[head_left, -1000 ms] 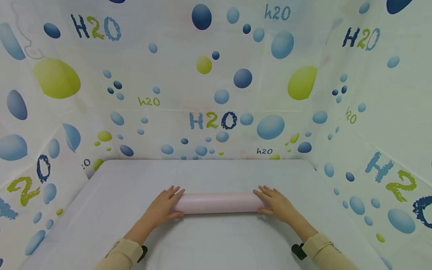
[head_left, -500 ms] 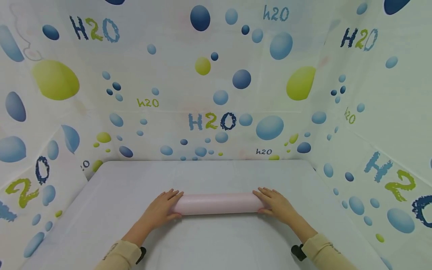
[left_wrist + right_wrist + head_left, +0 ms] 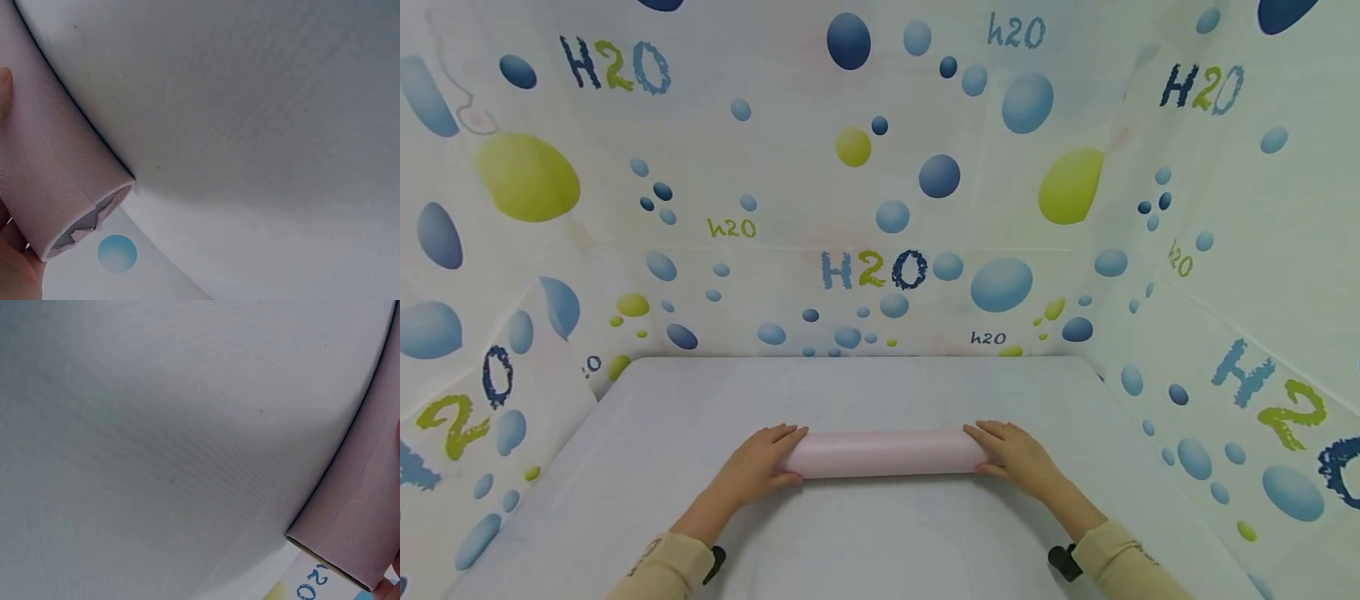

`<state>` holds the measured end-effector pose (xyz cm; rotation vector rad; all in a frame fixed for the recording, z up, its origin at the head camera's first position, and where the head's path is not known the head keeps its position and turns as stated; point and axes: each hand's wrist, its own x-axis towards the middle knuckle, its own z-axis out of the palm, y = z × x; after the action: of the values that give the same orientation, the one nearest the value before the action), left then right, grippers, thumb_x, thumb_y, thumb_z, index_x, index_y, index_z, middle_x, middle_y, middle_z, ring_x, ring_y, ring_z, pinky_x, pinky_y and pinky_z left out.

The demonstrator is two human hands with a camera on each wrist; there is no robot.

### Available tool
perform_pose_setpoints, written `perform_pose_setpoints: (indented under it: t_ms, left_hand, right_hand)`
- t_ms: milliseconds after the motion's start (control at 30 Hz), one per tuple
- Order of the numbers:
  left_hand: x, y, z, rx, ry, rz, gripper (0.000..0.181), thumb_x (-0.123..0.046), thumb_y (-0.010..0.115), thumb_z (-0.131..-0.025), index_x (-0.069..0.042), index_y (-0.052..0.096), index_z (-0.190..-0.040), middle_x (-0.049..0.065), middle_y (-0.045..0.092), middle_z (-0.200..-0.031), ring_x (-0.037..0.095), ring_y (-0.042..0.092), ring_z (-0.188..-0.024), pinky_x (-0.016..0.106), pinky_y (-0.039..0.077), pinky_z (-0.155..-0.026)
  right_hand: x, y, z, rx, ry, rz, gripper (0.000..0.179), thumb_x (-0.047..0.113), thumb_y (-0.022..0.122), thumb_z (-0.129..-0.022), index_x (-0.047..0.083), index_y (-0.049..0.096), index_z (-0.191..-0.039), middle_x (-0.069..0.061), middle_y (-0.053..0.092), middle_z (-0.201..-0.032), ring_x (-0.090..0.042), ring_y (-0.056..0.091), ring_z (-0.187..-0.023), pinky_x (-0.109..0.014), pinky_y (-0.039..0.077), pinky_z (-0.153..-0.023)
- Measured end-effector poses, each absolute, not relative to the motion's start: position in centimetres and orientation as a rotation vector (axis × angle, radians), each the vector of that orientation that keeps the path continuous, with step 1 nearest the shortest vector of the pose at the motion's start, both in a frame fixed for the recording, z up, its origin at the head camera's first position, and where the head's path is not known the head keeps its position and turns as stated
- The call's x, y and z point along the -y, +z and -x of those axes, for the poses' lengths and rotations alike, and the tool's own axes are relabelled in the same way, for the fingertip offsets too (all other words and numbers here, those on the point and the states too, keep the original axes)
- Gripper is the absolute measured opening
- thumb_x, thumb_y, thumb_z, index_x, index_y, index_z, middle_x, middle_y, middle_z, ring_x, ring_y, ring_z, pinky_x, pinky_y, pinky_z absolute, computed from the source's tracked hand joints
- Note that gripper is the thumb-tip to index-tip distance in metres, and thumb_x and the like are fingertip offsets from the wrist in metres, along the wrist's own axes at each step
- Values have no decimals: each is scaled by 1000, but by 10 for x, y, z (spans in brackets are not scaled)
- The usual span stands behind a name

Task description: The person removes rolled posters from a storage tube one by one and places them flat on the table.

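Observation:
A pink-covered tube [image 3: 887, 454] lies crosswise on the white table. My left hand [image 3: 756, 462] grips its left end, thumb on the near side and fingers over the far side. At the right end my right hand [image 3: 1018, 460] holds the tube the same way. In the left wrist view the tube [image 3: 56, 150] has a hollow end with ragged, torn-looking covering folded into it. Its other end shows a neat, thin brown rim in the right wrist view, where the tube [image 3: 353, 519] runs along the right edge. Each wrist view catches only parts of the fingers.
The white tabletop [image 3: 880, 542] spreads around the tube on every side. Behind it rises a white backdrop [image 3: 790, 167] printed with blue and green drops and H2O lettering, which also covers both sides. A dark strap piece [image 3: 1063, 562] shows at the right cuff.
The fingers of both hands have come down slightly and lie closer over the far side of the tube. The tube stays in nearly the same place.

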<state>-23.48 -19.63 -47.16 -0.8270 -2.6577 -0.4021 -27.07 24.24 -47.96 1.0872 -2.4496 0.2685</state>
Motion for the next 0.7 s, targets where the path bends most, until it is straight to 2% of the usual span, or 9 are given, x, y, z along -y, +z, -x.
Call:
perform_pose_setpoints:
  t_ms: [333,700]
  left_hand:
    - [193,-469,235,2672,-417,824,67,-30,79,-68,-2,55,-124,19,57,-117,36,53,-106,49,41,-91]
    - [185,-472,239,2678,-441,816,66,-31,79,-68,-3,55,-124,19,56,-117,36,54,-106,48,41,-91]
  right_hand:
    - [-244,-477,269,2556,233,-1031,62,39,72,-74,12,55,-127,-11,58,-119,-28,55,-109,-47,40,-93]
    - [-253,-480,271,2504,246,-1039,63,38,74,-71,10,56,-125,-12,59,-116,-30,56,-104,-49,42,-90]
